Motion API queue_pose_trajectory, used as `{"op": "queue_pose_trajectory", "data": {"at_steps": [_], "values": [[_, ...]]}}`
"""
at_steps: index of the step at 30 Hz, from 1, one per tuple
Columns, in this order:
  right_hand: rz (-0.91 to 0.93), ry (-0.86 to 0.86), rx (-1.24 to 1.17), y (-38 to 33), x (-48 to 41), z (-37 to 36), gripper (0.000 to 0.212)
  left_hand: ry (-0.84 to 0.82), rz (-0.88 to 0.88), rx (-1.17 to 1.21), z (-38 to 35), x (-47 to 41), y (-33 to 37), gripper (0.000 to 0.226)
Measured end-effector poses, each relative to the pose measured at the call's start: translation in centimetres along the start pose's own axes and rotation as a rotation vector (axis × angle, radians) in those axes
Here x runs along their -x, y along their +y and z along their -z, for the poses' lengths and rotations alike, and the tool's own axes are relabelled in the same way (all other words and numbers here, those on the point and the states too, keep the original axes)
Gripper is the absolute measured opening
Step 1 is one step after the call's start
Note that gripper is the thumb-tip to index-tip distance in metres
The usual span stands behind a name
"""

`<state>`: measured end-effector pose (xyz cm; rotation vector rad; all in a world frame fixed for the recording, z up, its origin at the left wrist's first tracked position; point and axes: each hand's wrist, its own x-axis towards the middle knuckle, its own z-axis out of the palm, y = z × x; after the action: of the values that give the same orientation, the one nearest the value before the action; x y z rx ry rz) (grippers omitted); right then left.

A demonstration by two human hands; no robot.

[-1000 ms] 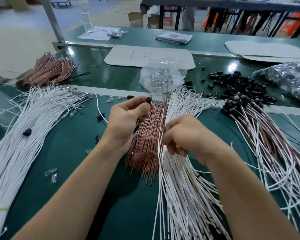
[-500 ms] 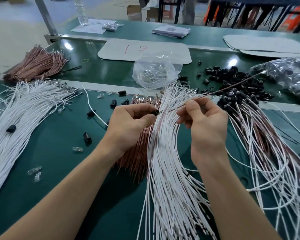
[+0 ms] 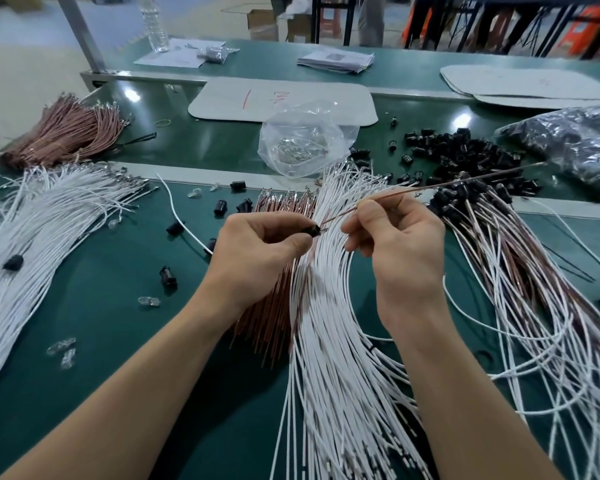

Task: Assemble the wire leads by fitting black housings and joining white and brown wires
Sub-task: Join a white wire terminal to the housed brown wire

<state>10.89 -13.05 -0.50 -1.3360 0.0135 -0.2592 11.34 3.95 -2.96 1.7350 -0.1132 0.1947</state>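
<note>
left hand [image 3: 257,244] pinching black housing [image 3: 314,231] above worktop [image 3: 118,306]; right hand [image 3: 395,244] pinching brown wire [image 3: 430,188] near tip. advice: keeping tip straight, pushing gently into housing until seating.

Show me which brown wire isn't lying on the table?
The single brown wire pinched in the right hand. It sticks up in the air, while all the others lie flat.

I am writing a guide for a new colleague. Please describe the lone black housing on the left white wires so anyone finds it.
Find the fan of white wires on the green table, left side. One black housing lies on top of these wires. The other loose housings nearby lie on the bare table.
</note>
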Motion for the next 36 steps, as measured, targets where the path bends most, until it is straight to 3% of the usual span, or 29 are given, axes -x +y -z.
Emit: {"op": "queue_pose_trajectory", "data": {"at_steps": [11,21,36], "values": [[-0.082,-0.023,0.014,0.21,0.11,-0.16,0.018,-0.003,-0.044,0.048,-0.06,0.12,0.08,0.021],[-0.363,-0.038,-0.204,0.58,-0.20,0.14,0.014,0.000,-0.114,0.013,-0.04,0.28,-0.44,0.019],[-0.363,-0.050,-0.132,0.57,-0.24,0.45,0.016,0.015,-0.133,-0.036,-0.46,0.59,-0.13,0.010]]}}
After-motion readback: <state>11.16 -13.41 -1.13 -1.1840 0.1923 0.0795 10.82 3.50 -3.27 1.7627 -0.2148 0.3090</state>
